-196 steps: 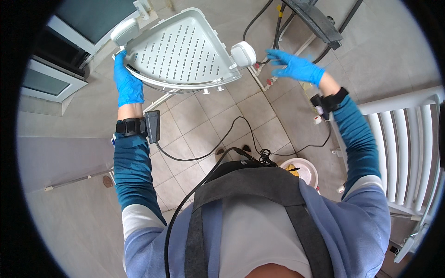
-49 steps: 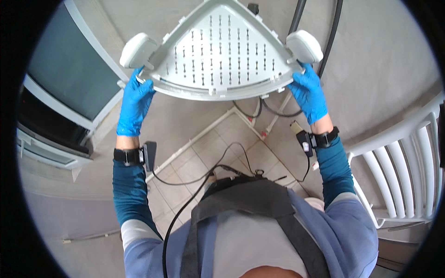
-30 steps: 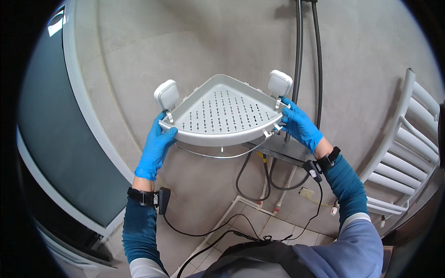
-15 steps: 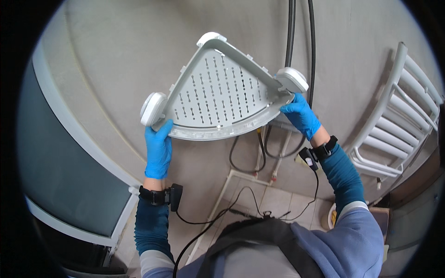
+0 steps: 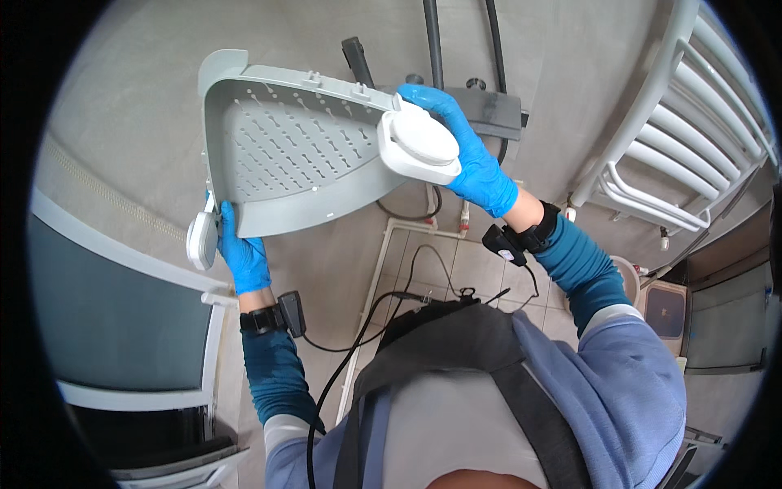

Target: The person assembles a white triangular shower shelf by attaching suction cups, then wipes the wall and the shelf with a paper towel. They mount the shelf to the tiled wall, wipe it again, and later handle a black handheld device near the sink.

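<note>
A grey plastic corner shelf [image 5: 297,151] is held up in front of the wall, tilted, its slotted base and curved front rim toward me. White oval mounts sit at its corners: one on the right [image 5: 422,140] and another at the lower left [image 5: 201,241]. My left hand [image 5: 246,259], in a blue glove, grips the lower left corner beside that mount, with the thumb on the inside. My right hand [image 5: 481,169], also gloved in blue, is wrapped round the right corner behind the white mount. Some fingers of both hands are hidden by the shelf.
Behind the right corner a dark grey shower mixer [image 5: 493,114] is fixed to the wall, with black hoses above. A white towel rail [image 5: 643,147] is at the right. A white-framed dark panel [image 5: 122,310] stands at the left. Thin pipes run low over the floor tiles [image 5: 472,265].
The shelf has tilted and shifted left, its right mount now facing me. My right hand has moved from the front rim to behind that mount. The view has shifted, bringing the mixer into sight.
</note>
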The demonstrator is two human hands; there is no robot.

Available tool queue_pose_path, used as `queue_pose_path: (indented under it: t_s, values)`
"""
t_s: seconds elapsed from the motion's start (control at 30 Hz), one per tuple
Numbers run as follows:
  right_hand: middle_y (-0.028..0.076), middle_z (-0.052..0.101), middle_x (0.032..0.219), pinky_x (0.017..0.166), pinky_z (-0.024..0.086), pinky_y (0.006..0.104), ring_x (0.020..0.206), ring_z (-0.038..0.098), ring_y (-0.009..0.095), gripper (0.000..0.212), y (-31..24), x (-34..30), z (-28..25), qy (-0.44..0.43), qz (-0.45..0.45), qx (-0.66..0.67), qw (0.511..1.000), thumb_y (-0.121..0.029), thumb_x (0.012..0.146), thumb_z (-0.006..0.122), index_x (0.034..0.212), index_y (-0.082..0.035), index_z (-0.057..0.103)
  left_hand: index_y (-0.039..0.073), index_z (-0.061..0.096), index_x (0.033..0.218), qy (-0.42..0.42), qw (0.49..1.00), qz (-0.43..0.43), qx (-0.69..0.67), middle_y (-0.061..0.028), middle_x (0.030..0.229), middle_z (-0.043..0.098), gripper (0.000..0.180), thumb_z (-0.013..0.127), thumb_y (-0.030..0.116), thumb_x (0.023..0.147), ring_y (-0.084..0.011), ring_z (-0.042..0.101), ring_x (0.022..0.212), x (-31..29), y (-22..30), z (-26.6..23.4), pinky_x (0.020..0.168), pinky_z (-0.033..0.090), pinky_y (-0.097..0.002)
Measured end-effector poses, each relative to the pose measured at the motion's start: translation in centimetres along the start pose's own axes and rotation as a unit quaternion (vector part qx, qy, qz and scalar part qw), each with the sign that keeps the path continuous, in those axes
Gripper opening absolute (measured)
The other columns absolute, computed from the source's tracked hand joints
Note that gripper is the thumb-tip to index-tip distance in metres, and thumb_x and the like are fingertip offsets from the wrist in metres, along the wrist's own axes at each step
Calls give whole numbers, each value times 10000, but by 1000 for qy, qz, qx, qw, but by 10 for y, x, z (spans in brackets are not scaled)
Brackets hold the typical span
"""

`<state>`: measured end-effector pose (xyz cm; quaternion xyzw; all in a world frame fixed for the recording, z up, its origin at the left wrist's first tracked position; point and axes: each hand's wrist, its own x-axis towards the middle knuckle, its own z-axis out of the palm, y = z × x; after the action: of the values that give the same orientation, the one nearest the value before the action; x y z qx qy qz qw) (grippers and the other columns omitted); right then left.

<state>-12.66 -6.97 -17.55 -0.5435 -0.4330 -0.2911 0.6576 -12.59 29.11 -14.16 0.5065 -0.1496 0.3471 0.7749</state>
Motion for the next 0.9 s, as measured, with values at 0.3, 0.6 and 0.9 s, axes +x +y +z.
queue_pose_path:
  t_s: [0.3, 0.6, 0.9]
  values:
    - [85, 401, 1391, 1133, 266, 417, 1335, 329, 307, 788, -21, -11, -5, -36, -59, -100, 993, -32, 684, 763, 1373, -130, 393, 9, 539, 1203, 19, 996, -80, -40, -99, 1166, 595, 343, 634, 104, 887, -201, 577, 1083, -15, -22, -22, 956, 500, -354]
    - [105, 392, 1410, 1116, 285, 409, 1322, 352, 311, 797, -34, 0, -1, -73, -92, -188, 975, -101, 703, 788, 1386, -104, 377, 30, 576, 1127, 50, 988, -106, -96, -100, 1083, 616, 258, 631, 57, 876, -208, 606, 1011, -22, -29, -25, 905, 534, -354]
    - [120, 405, 1390, 1097, 298, 378, 1302, 385, 277, 753, -13, -9, -11, -51, -62, -101, 992, -80, 704, 790, 1350, -91, 402, 45, 608, 1097, 97, 992, -84, 10, -66, 1039, 636, 251, 657, 48, 852, -175, 615, 963, -30, -18, -10, 874, 525, -330]
